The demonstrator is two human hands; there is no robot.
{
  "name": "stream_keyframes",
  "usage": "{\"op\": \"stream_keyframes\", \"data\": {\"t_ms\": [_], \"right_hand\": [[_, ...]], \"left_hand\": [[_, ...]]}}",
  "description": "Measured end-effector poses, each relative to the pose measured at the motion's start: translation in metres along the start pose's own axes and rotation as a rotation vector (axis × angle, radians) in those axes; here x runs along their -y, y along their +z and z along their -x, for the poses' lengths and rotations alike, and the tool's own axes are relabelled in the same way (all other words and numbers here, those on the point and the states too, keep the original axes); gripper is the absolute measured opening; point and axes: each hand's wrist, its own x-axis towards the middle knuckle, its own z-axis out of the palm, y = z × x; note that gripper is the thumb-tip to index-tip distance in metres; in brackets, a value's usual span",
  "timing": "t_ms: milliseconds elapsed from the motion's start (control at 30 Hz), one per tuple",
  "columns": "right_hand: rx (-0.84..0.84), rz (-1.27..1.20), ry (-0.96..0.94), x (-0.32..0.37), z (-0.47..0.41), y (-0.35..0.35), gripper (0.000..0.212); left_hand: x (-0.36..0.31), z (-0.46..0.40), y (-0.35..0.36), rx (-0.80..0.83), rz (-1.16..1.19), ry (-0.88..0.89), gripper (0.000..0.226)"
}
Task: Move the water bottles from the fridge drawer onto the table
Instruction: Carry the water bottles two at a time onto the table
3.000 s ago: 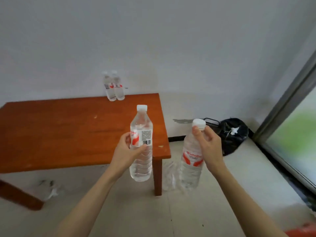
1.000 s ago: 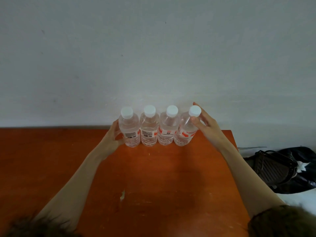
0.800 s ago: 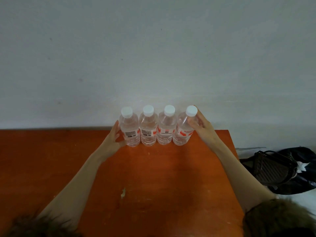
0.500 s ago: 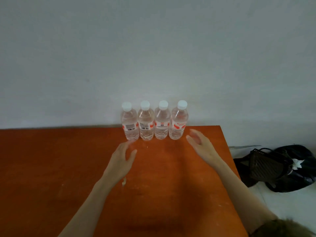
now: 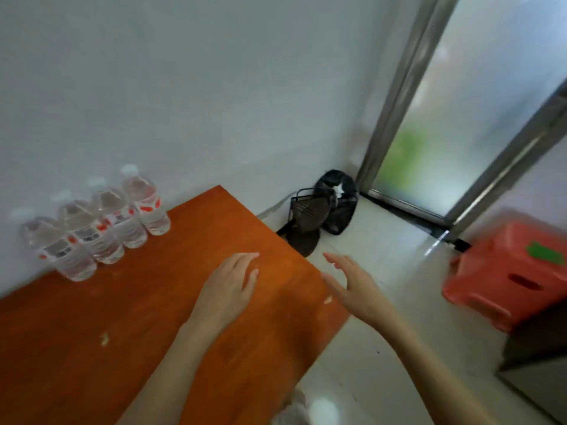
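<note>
Water bottles: four, clear, white-capped, red-labelled, blurred.

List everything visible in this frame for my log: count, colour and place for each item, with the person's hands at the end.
water bottles: four, clear with white caps and red-white labels, upright in a row along the wall on the table's far edge
table: one, orange-brown wood, left and centre
black bag: one, on the floor in the corner
dark wire rack: one, on the floor beside the bag
plastic stool: one, red-orange with a green patch on top, on the floor at right
glass door: grey metal frame, upper right
left hand: open, empty, over the table
right hand: open, empty, past the table's right edge
</note>
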Motion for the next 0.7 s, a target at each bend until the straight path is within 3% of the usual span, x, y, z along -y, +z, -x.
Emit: {"op": "stream_keyframes", "data": {"t_ms": [367, 700], "right_hand": [[-0.449, 0.031, 0.450, -0.143, 0.247, -0.160, 0.047], [-0.670, 0.068, 0.703, -0.271, 0.458, -0.296, 0.044]], "left_hand": [[-0.268, 0.005, 0.115, 0.306, 0.106, 0.604, 0.036], [-0.531, 0.078, 0.249, 0.501, 0.208, 0.914, 0.034]]}}
